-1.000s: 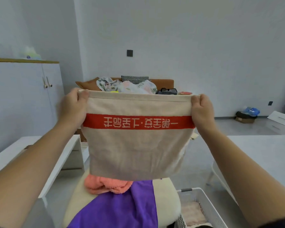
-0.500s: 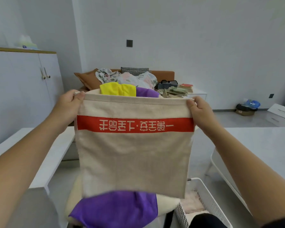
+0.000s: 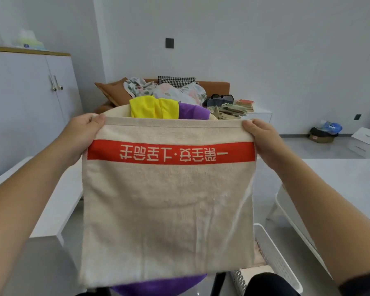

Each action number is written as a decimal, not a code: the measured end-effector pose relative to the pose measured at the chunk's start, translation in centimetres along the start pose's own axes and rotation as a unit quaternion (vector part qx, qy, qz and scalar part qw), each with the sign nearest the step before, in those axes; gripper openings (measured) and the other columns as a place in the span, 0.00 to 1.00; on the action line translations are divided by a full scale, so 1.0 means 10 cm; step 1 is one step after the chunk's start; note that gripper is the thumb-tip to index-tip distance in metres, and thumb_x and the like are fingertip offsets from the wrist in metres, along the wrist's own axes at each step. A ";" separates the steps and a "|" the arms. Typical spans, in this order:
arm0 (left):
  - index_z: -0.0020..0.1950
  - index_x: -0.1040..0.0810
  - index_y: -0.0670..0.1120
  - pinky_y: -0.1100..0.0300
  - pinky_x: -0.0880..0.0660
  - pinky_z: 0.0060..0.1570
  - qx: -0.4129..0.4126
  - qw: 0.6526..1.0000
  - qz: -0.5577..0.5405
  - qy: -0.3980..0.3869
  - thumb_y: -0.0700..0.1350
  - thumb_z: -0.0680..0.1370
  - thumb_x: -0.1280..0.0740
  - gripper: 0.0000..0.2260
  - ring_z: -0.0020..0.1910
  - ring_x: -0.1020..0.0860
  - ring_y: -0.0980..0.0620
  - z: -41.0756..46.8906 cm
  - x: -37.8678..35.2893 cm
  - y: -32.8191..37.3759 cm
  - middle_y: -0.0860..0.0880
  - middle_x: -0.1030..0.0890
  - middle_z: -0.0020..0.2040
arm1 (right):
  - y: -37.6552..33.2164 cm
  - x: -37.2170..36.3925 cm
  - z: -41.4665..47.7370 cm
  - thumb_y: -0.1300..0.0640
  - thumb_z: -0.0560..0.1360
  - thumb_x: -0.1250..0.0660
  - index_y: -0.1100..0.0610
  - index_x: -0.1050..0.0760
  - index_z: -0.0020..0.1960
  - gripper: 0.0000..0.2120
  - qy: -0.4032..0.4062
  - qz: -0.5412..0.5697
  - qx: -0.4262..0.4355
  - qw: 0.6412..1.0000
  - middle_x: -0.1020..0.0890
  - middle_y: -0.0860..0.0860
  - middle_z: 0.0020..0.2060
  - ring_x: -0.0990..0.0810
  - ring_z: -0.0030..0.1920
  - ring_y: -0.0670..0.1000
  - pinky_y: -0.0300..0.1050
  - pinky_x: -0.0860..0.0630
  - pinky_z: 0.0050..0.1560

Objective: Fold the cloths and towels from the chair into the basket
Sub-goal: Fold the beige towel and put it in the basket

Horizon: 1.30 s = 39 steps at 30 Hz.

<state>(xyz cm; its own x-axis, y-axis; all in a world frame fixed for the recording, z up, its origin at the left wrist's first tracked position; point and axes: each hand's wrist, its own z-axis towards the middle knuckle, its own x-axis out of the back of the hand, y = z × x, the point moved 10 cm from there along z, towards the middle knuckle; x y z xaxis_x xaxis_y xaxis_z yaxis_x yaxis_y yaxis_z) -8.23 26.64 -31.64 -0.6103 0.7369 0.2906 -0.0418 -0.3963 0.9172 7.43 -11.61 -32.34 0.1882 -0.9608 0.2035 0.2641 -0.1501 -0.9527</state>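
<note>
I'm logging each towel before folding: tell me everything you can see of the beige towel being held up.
The beige towel looks like terry cloth, with a red band of pale characters near its hemmed top edge. It hangs flat and upright, slightly creased, pinched at the top corners by the left hand and right hand.

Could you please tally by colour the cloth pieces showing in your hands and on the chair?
beige towel, red band: 1
yellow cloth: 1
purple: 2, the upper purple patch and the lower purple patch, perhaps one cloth
Total: 4
</note>
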 end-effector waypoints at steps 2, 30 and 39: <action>0.48 0.23 0.48 0.49 0.24 0.48 0.012 0.999 0.029 0.008 0.54 0.80 0.41 0.12 0.47 0.23 0.45 0.17 -0.08 -0.19 0.45 0.21 0.49 | 0.25 -0.09 0.17 0.50 0.79 0.39 0.54 0.26 0.47 0.09 0.008 -0.007 -0.026 1.000 0.22 0.57 0.45 0.23 0.45 0.55 0.54 0.24 0.51; 0.35 0.36 0.54 0.58 0.34 0.35 -0.222 0.927 0.272 -0.132 0.46 0.61 0.45 0.05 0.36 0.31 0.53 -1.34 -0.62 -1.69 0.53 0.30 0.34 | 2.00 -0.39 -1.10 0.61 0.63 0.36 0.52 0.29 0.35 0.05 -0.096 -0.242 0.066 0.963 0.21 0.46 0.36 0.24 0.39 0.46 0.34 0.29 0.43; 0.35 0.39 0.53 0.67 0.39 0.35 -0.242 0.831 0.445 -0.231 0.40 0.57 0.39 0.14 0.33 0.36 0.56 -1.56 -0.91 -2.06 0.59 0.36 0.34 | 2.21 -0.67 -1.32 0.62 0.65 0.36 0.43 0.40 0.35 0.17 -0.240 -0.436 0.127 0.858 0.31 0.40 0.37 0.33 0.41 0.45 0.40 0.35 0.39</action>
<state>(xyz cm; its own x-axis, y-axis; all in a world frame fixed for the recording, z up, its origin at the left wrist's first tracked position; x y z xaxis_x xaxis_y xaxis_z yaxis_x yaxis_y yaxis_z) -14.14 19.53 -57.48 -0.2069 0.1219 0.9707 -0.1185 -0.9880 0.0988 -0.44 -11.57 -57.72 0.1660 -0.2924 0.9418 0.6893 -0.6485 -0.3229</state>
